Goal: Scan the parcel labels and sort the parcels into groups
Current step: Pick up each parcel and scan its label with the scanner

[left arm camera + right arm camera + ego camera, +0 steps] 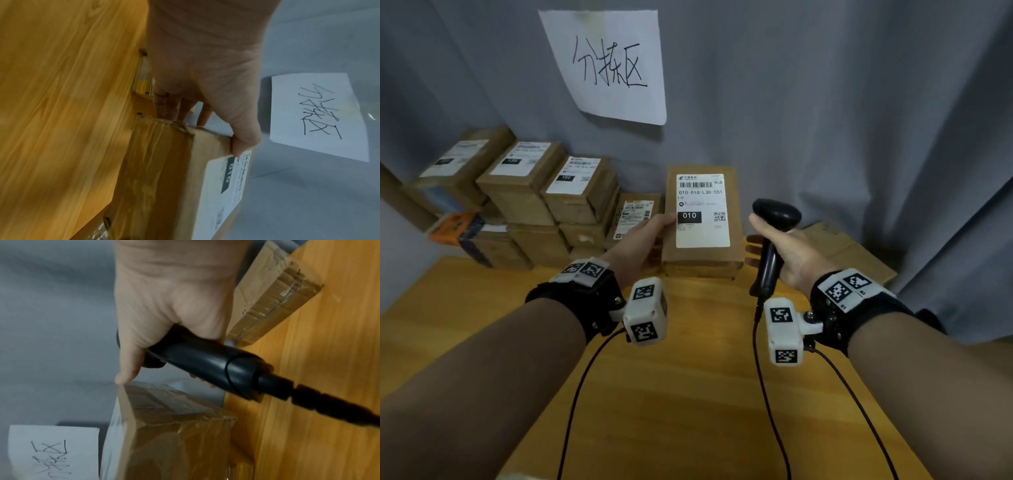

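A brown cardboard parcel [702, 253] with a white label [702, 210] marked "010" sits at the table's back middle, on top of another box [702, 270]. My left hand [649, 234] grips its left edge, thumb on the top face by the label [226, 186], fingers down the side [164, 105]. My right hand [791, 253] holds a black barcode scanner [774, 219] by its handle [205, 363], just right of the parcel [174, 426]. The thumb [127, 368] reaches toward the parcel's top edge.
Stacked parcels [524, 185] with labels fill the back left, and one more [635, 214] lies behind my left hand. A flat cardboard box [849, 253] lies at the back right. A handwritten paper sign [609, 65] hangs on the grey curtain. The scanner cable [767, 394] trails across the wooden table [688, 411].
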A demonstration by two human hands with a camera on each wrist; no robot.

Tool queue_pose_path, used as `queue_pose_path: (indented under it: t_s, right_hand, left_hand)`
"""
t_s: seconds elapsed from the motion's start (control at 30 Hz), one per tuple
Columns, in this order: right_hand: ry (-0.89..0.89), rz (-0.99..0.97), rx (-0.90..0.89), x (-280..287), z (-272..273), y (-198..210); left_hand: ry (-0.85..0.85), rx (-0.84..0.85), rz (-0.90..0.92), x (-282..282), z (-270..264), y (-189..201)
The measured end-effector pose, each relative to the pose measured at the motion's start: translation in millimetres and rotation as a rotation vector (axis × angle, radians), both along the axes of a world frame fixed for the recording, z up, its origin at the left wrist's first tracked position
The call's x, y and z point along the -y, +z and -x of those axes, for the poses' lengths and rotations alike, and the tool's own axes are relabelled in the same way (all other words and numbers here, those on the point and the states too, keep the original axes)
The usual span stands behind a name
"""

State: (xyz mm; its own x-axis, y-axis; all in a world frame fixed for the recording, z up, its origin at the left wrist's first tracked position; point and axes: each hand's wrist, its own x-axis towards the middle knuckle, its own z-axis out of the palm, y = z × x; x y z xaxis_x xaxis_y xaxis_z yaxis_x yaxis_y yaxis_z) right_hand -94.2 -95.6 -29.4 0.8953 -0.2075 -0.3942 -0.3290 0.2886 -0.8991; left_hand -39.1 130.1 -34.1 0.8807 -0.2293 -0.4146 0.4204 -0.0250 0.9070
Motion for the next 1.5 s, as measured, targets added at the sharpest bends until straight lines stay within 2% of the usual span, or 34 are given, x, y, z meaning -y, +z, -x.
queue_pose_path:
  t_s: [0.27,0.4,0.53,0.6,0.67,0.77,0.87,0.93,1.1,1.27,1.5]
  right_hand:
    - [0.228,-0.07,0.007,-41.2,-3.6,-22.6]
    - [0.22,-0.072,0.013,-68.8,-14.3,-28.2]
    - [0.14,-0.051,0.028,-96.2,-38.4,-18.1]
    - [0.078,-0.045,0.05,-108.7,-55.0,-9.6]
    - [0.022,-0.025,0.061,-119.4,-75.4,-3.0]
    - [-0.006,-0.01,0.043,-133.9,-104.0,3.2]
    - [-0.018,0.033,0.01,-150.0,-127.1,3.4]
    - [-0.035,0.052,-0.017,-159.5,-139.6,0.2]
    - [-0.041,0.033,-0.064,-170.6,-161.6,-11.0]
    - [-0.004,0.077,-0.087,-174.3,-174.8,-23.2]
    - [-0.125,0.291,0.002,-174.3,-186.3,-45.5]
  left_hand:
    - [0.154,-0.053,0.002,-19.3,9.5,-26.0]
    - [0.145,-0.019,-0.051,-41.4,3.5,-26.9]
    - [0.058,0.069,-0.133,-71.7,-13.4,-15.5]
    - [-0.02,0.244,-0.271,-90.0,-27.0,-13.5]
    - [-0.001,0.426,-0.492,-110.4,-41.6,-12.2]
    - [0.036,0.52,-0.778,-139.6,-67.4,-10.2]
    - [-0.131,0.632,-1.18,-160.8,-89.7,-5.0]
    - [-0.21,0.688,-1.287,-169.6,-106.4,-5.6]
    - [-0.381,0.741,-1.331,-178.4,-135.0,-13.5]
    - [-0.377,0.719,-1.226,-181.4,-141.0,-16.7]
    - [-0.355,0.731,-1.136,-186.2,-145.9,-17.4]
